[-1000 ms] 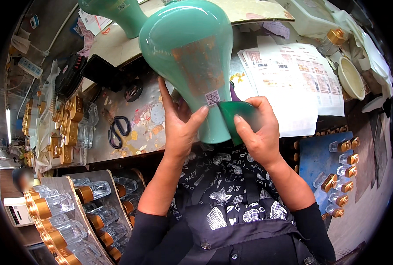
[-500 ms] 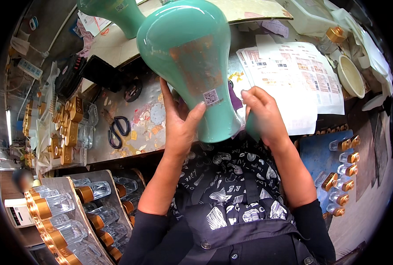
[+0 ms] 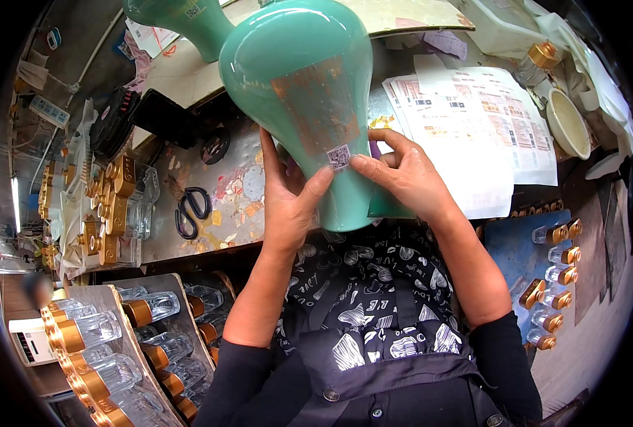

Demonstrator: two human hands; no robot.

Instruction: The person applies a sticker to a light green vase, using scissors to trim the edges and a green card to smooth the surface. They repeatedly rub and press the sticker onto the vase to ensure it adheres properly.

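Observation:
A glossy green vase, broad at one end and narrow at the other, lies tilted in front of me. A worn, copper-speckled rectangular patch shows on its side. Below that patch sits a small square code label. My left hand is closed round the vase's narrow part, thumb by the label's left edge. On the other side my right hand lays its thumb at the label's right edge. Under its palm a dark green flat piece sticks out, apparently held by the lower fingers, which are hidden.
Another green vase stands at the far left. Black scissors and a tape roll lie on the stained metal table. Printed sheets and a pale bowl are at right. Gold-capped glass bottles fill racks at lower left.
My right hand has moved left and up onto the vase, its thumb now by the code label. The green piece came along with it. My left hand and the vase have barely shifted.

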